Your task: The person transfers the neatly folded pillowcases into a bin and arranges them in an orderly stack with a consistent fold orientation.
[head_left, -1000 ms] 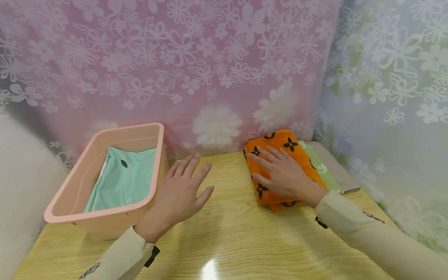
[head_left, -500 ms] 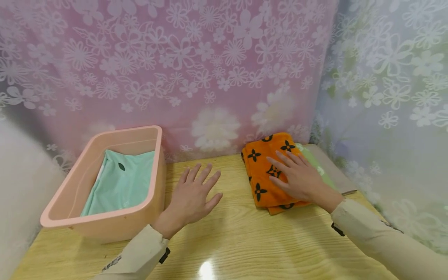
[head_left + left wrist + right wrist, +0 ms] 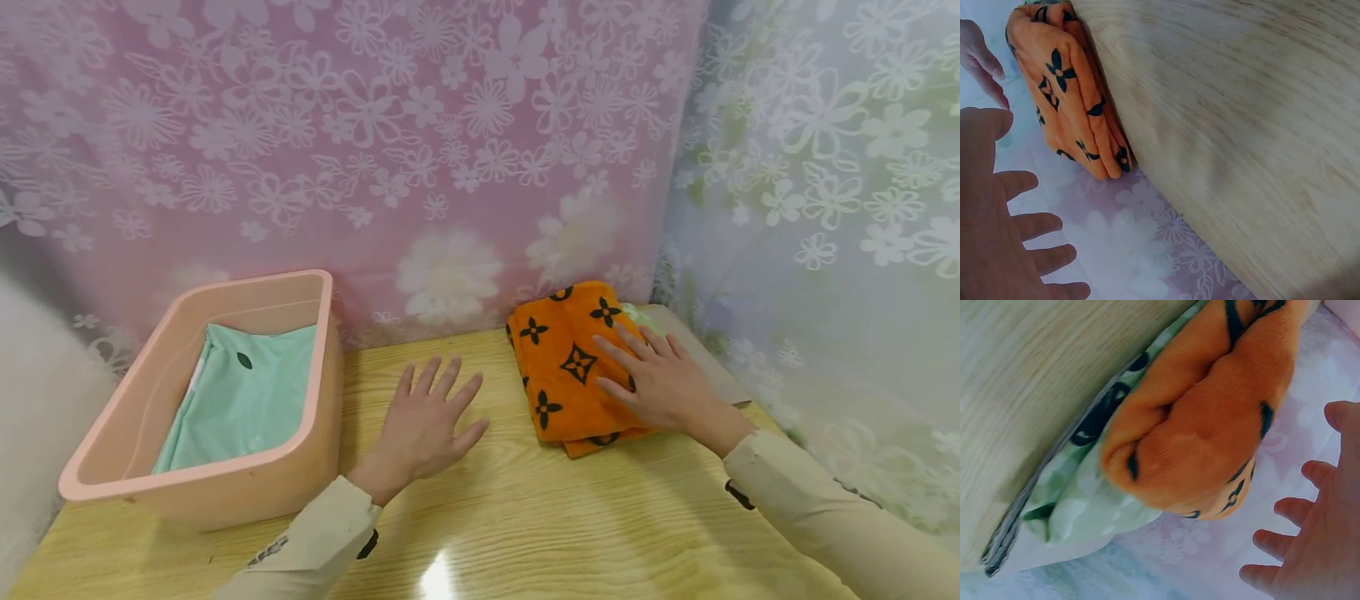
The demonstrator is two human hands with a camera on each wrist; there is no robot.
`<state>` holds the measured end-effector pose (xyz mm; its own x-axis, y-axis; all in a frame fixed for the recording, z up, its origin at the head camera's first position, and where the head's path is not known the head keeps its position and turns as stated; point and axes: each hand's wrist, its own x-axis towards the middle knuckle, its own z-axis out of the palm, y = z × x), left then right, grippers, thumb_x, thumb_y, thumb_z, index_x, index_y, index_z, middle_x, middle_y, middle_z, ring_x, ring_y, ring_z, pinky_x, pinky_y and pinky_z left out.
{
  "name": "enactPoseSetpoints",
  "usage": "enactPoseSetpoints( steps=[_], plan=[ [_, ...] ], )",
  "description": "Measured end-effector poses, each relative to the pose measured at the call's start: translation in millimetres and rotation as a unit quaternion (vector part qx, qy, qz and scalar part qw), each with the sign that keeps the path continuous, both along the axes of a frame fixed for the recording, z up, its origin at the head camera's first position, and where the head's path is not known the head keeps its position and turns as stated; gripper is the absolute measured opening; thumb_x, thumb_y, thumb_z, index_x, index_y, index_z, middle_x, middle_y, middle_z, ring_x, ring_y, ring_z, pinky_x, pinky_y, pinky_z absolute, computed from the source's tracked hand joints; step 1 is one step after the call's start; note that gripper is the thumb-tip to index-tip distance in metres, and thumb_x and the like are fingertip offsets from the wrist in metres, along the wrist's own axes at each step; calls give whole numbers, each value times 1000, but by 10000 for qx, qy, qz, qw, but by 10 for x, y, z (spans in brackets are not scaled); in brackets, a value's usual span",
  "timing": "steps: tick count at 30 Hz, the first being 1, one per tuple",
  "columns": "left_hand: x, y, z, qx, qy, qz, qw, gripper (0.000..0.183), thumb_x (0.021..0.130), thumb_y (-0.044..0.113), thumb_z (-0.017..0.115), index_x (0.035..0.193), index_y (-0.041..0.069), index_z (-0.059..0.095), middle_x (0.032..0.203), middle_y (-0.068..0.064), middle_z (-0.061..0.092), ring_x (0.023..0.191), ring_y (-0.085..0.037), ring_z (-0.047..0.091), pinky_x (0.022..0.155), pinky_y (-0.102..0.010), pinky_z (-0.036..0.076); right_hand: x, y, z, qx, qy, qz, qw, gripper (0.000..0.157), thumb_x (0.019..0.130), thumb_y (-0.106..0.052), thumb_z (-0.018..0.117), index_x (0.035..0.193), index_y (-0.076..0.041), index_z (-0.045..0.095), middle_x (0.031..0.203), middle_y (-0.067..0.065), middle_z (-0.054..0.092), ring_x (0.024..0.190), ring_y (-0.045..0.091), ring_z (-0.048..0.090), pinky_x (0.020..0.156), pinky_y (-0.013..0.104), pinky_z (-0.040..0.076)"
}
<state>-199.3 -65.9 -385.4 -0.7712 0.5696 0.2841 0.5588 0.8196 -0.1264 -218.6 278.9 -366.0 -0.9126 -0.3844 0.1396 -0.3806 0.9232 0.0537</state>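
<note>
My left hand (image 3: 423,425), fingers spread, holds nothing over the wooden table, just right of a pink plastic basin (image 3: 240,492). Inside that basin lies a folded mint-green cloth (image 3: 247,392) with a dark leaf mark. On the right, my right hand (image 3: 671,387) overlaps the right edge of a folded orange cloth (image 3: 551,358) with black flower motifs. The right wrist view has its spread fingers apart from this cloth. Beneath the orange cloth, a green patterned cloth (image 3: 1085,506) and a grey-brown folded piece (image 3: 697,346) stick out to the right.
A pink floral curtain (image 3: 450,167) hangs behind the table (image 3: 510,525), and a pale floral one (image 3: 810,250) runs along the right side. White fabric (image 3: 30,400) hangs at the left, beside the basin.
The right hand has slid rightward off the middle of the orange cloth, uncovering its central motif. The left hand has moved right, away from the basin. The head view has shifted slightly.
</note>
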Motion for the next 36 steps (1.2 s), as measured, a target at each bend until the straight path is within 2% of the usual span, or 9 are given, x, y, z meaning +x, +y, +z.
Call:
enactPoseSetpoints(
  steps=[6, 11, 16, 20, 24, 28, 30, 33, 36],
  plan=[
    [-43, 65, -71, 44, -110, -11, 9999, 60, 96, 59, 36, 146, 25, 43, 148, -12, 38, 134, -36, 33, 105, -58, 26, -30, 96, -18, 110, -153, -169, 9997, 69, 97, -59, 37, 152, -19, 28, 155, 17, 19, 138, 46, 14, 104, 67, 10],
    [-79, 127, -93, 141, -277, -10, 9995, 60, 96, 59, 36, 145, 25, 43, 147, -12, 38, 133, -36, 34, 105, -58, 27, -63, 176, -24, -219, -527, -219, 9981, 70, 98, -59, 33, 152, -16, 27, 154, 22, 18, 137, 49, 13, 104, 67, 9],
    [-130, 190, -124, 165, -400, 42, 9991, 59, 97, 57, 37, 144, 23, 44, 147, -13, 39, 133, -36, 35, 104, -57, 28, -135, 281, -58, -589, -858, -247, 9943, 70, 99, -56, 33, 153, -11, 23, 153, 26, 16, 135, 51, 16, 106, 64, 14],
    [-174, 243, -135, 424, -624, 103, 9971, 56, 98, 54, 38, 144, 22, 45, 145, -13, 40, 131, -35, 36, 102, -56, 31, -210, 330, -55, -1265, -1250, -288, 9836, 70, 101, -53, 31, 153, -9, 19, 153, 28, 13, 135, 52, 15, 104, 65, 16],
    [-229, 290, -139, 980, -1082, 219, 9890, 55, 99, 52, 37, 143, 20, 46, 144, -13, 42, 129, -33, 39, 98, -54, 38, -278, 361, -34, -2158, -1559, -242, 9636, 68, 102, -48, 32, 153, -5, 15, 153, 27, 15, 135, 50, 18, 102, 65, 20],
    [-296, 331, -147, 1686, -1743, 327, 9696, 55, 100, 51, 37, 142, 17, 46, 143, -10, 43, 126, -32, 43, 95, -52, 41, -312, 382, -15, -2695, -1844, -365, 9445, 70, 102, -49, 30, 153, -4, 14, 153, 25, 18, 134, 49, 22, 101, 65, 24],
    [-319, 352, -146, 2096, -2170, 326, 9529, 55, 100, 49, 39, 143, 16, 44, 143, -10, 43, 127, -32, 43, 97, -51, 40, -324, 392, -9, -2836, -1958, -486, 9375, 72, 102, -51, 29, 153, -3, 13, 152, 27, 18, 132, 50, 25, 100, 65, 25],
    [-351, 388, -150, 2663, -2802, 293, 9218, 54, 101, 46, 40, 144, 14, 42, 144, -8, 43, 129, -30, 41, 101, -49, 37, -348, 399, -6, -3054, -2113, -657, 9262, 76, 101, -54, 28, 152, 0, 12, 151, 29, 17, 131, 51, 25, 100, 65, 26],
    [-378, 427, -171, 3301, -3475, 254, 8773, 53, 101, 43, 42, 144, 13, 41, 144, -12, 42, 130, -31, 41, 102, -49, 36, -386, 405, -17, -3289, -2272, -777, 9133, 79, 100, -56, 27, 151, 2, 11, 152, 30, 14, 133, 51, 22, 102, 64, 24]
  ],
)
